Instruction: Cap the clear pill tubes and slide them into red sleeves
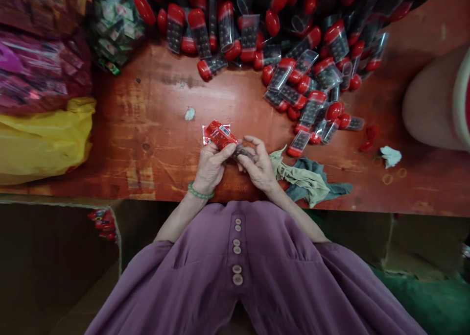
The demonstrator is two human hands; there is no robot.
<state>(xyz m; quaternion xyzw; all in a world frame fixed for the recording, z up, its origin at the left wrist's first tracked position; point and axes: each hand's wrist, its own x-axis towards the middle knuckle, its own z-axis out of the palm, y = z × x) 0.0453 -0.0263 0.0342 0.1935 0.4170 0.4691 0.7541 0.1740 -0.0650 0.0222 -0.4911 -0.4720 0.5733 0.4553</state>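
My left hand (211, 166) is closed around a small red printed packet in a clear sleeve (219, 133), held just above the red wooden table (147, 129). My right hand (259, 164) pinches a dark clear tube (245, 152) whose end meets the packet. Both hands sit close together near the table's front edge. A green bead bracelet (200, 193) circles my left wrist.
A heap of clear tubes with red caps (293, 56) covers the far middle and right. Bags of wrapped goods (40, 56) and a yellow bag (44, 139) lie at left. Crumpled cloths (312, 180) lie beside my right hand. Another person's arm (433, 105) rests at right.
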